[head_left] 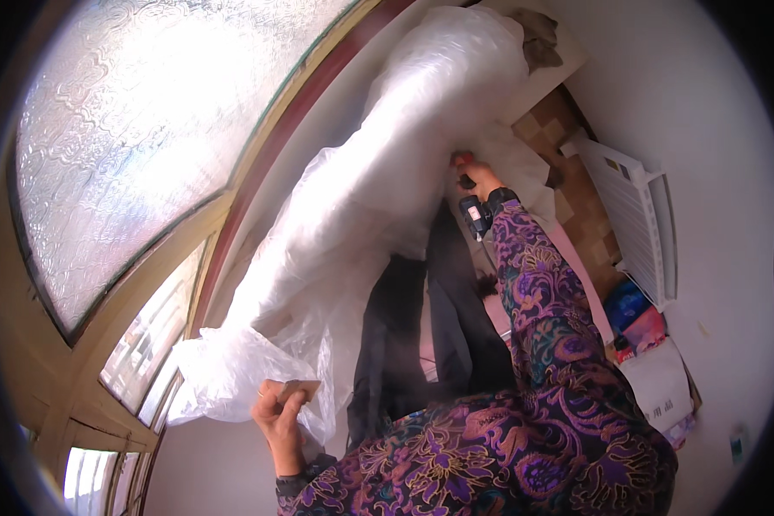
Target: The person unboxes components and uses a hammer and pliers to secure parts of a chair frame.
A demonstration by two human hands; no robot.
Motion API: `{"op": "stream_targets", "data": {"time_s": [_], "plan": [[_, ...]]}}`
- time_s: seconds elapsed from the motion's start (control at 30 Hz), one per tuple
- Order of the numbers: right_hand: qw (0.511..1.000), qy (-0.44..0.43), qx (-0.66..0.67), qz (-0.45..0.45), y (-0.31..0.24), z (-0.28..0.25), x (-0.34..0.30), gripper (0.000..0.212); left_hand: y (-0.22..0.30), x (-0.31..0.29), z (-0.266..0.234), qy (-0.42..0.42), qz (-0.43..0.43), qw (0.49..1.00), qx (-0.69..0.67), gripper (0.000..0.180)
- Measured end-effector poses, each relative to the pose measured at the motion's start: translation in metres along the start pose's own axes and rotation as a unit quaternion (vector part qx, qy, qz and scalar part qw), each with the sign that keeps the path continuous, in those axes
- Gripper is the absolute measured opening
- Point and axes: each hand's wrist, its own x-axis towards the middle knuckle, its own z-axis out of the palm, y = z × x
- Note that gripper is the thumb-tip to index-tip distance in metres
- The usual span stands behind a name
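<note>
Left hand: my left hand (277,423) is closed, thumb and fingers pinching a flat brown piece (303,390); whether I also grip plastic, I cannot tell.
Right hand: my right hand (485,178) curls round a red-and-black object (463,159), mostly hidden by my fingers.
Wrist: a black device (473,211) sits by my right cuff; held or strapped, I cannot tell.
Plastic: the clear sheeting (340,202) runs along the window side, its bunched near end beside my left hand, its far end past my right; glare blurs its folds.
Under it: hidden by the sheeting, as is most of whatever carries it.
Legs: dark trousers (464,301), their tops cut off by my patterned top (456,456).
Window side: textured glass (138,146), washed out, edged by a red strip (271,148).
Right side: checkered brown floor (583,202), white slatted rack (623,202), white wall (714,146).
</note>
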Motion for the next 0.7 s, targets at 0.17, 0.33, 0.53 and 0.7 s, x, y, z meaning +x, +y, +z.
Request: {"op": "stream_targets", "data": {"time_s": [0.17,0.33,0.53,0.7], "plan": [[0.905,-0.075,-0.233,-0.349,0.003,-0.045,0.055,0.021,0.005,0.004,0.012,-0.023,-0.006,0.999,-0.027,0.008],[0.916,-0.041,-0.287,-0.278,-0.023,-0.044,0.026,0.010,-0.003,0.009,0.012,-0.031,-0.005,0.999,-0.037,0.009],[0.953,-0.033,-0.295,-0.063,-0.031,0.040,-0.025,0.022,-0.003,0.000,-0.006,0.004,-0.017,1.000,-0.002,0.008],[0.573,0.171,-0.640,-0.482,-0.044,-0.054,0.094,0.016,-0.001,0.011,0.022,-0.044,0.006,0.996,-0.080,0.006]]}}
